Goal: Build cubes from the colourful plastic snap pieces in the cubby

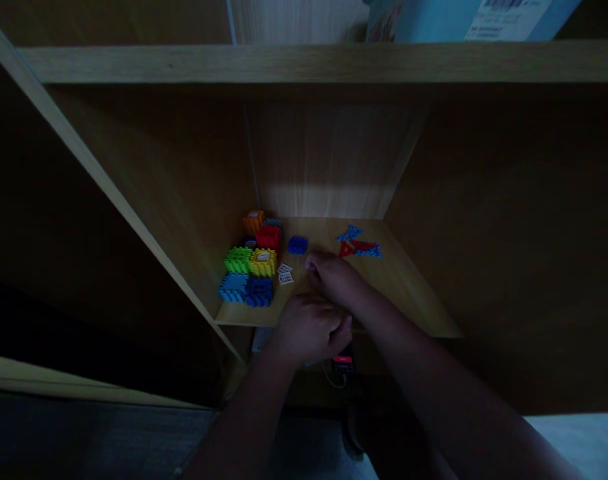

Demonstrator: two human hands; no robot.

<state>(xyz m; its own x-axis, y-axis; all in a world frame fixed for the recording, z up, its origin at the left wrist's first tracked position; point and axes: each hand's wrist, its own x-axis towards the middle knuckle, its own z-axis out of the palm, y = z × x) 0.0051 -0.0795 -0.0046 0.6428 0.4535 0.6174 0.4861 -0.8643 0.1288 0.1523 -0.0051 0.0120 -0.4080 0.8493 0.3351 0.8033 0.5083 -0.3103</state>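
My left hand is curled closed at the front edge of the shelf, its back turned up. Farther in, my right hand is also closed and sits just beyond the left one, the two overlapping in view. Whatever either hand holds, if anything, is hidden by the fingers. Just past the right hand lies a dark blue plastic piece. White lattice pieces lie left of the hands. Several toothed plastic blocks stand grouped at the left, among them a yellow block, a green block and a dark blue block.
Blue triangular pieces and red triangular pieces lie on the right of the wooden shelf. Overhead runs an upper shelf edge with a light blue box. A dark device with a pink-lit screen is below.
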